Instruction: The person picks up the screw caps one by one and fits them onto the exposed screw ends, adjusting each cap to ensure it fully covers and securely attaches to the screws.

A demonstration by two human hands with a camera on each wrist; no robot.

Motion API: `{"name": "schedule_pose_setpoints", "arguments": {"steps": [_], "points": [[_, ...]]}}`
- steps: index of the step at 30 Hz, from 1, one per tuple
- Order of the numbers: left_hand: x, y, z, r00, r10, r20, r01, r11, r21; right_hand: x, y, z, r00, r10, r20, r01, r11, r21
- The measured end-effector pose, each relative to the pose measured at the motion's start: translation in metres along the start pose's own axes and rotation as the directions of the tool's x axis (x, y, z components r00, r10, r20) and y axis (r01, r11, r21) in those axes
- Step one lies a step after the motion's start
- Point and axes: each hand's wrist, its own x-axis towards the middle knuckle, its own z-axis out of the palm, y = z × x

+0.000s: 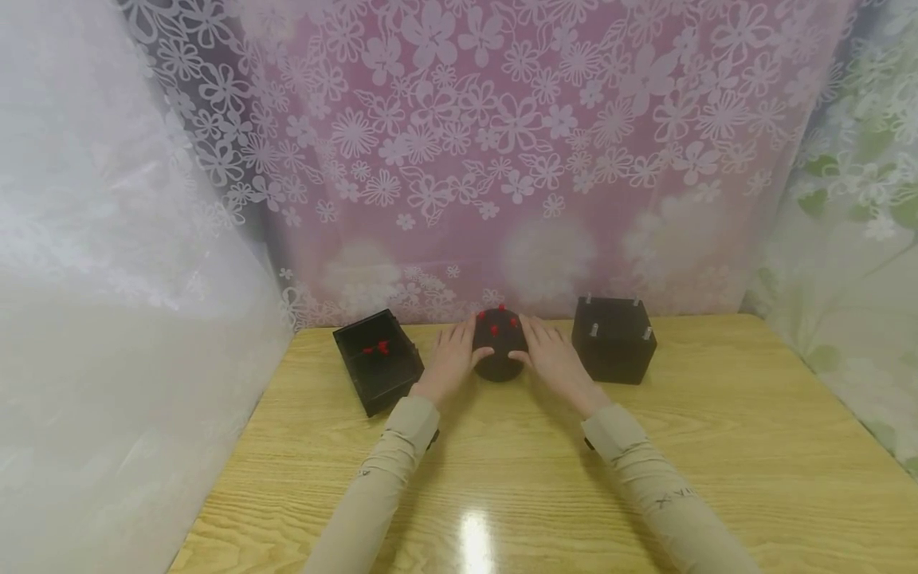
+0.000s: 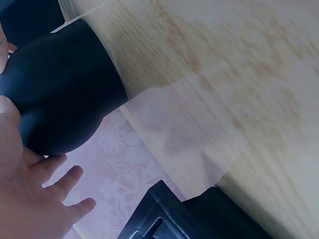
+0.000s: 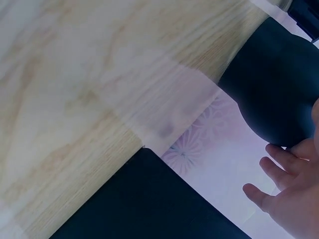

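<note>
A rounded black object point(image 1: 500, 363) with a narrower neck below a bulging top stands near the back edge of the table. Several small red pegs point(image 1: 494, 329) stick up from its top. My left hand point(image 1: 450, 355) holds its left side, thumb across the front and some fingers spread behind, as the left wrist view shows with the black object point(image 2: 65, 84). On the opposite side my right hand point(image 1: 555, 355) holds it likewise, thumb in front; in the right wrist view several fingers extend past the black object point(image 3: 274, 84).
Left of the hands lies an open black tray point(image 1: 353, 363) with small red pieces point(image 1: 382, 347) inside. To the right stands a black box point(image 1: 614, 355) with clear pegs point(image 1: 594, 329) on top. A floral curtain point(image 1: 459, 175) hangs just behind the wooden table point(image 1: 488, 462).
</note>
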Motion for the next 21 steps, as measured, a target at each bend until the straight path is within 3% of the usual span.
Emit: {"name": "schedule_pose_setpoints", "arguments": {"steps": [7, 13, 17, 21], "points": [[0.001, 0.002, 0.000, 1.000, 0.016, -0.005, -0.016, 0.999, 0.040, 0.000, 0.002, -0.001, 0.997, 0.045, 0.062, -0.047, 0.999, 0.028], [0.001, 0.000, -0.001, 1.000, -0.003, -0.022, 0.003, 1.000, 0.020, 0.002, 0.001, -0.005, 0.995, 0.063, 0.075, -0.069, 0.995, 0.078], [-0.002, 0.000, -0.003, 0.998, -0.024, -0.054, 0.022, 0.999, -0.034, 0.001, 0.000, -0.008, 0.997, 0.064, 0.030, -0.068, 0.988, 0.138], [-0.007, 0.002, -0.006, 0.987, -0.029, -0.159, 0.017, 0.997, -0.073, -0.005, -0.001, -0.012, 0.995, 0.068, -0.076, -0.055, 0.985, 0.165]]}}
